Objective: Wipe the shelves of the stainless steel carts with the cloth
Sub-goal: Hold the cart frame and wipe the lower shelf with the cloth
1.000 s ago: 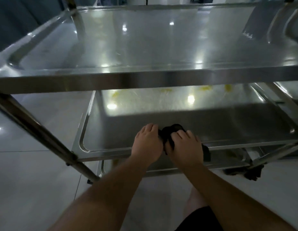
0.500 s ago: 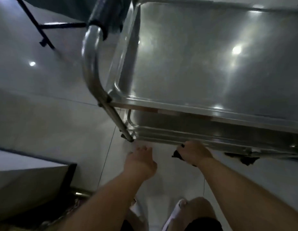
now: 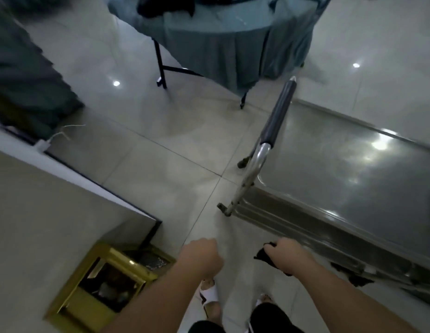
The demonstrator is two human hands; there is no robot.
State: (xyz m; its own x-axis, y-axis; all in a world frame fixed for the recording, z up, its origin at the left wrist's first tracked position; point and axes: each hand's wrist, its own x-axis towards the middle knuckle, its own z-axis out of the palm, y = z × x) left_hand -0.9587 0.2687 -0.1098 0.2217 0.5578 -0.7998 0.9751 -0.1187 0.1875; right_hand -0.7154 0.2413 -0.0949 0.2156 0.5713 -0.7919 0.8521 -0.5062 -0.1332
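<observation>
The stainless steel cart [image 3: 353, 179] stands at the right, seen from above, with its shiny top shelf and a dark-sleeved push handle [image 3: 280, 116] on its left end. My right hand [image 3: 287, 257] hangs in a fist just off the cart's near edge, closed on a dark cloth [image 3: 262, 254] that pokes out on its left side. My left hand [image 3: 202, 255] is a closed fist with nothing in it, over the floor to the left of the cart. Both hands are clear of the cart.
A gold-rimmed bin [image 3: 105, 287] sits at the lower left against a pale wall corner [image 3: 53, 207]. A table draped in teal fabric [image 3: 228, 39] stands at the back on folding legs. Tiled floor [image 3: 161, 140] lies between them. My sandalled feet [image 3: 209, 294] show below.
I have stood up and turned left from the cart's lower shelf. My hands left the shelf and separated; the cloth stayed in my right hand and my left hand closed.
</observation>
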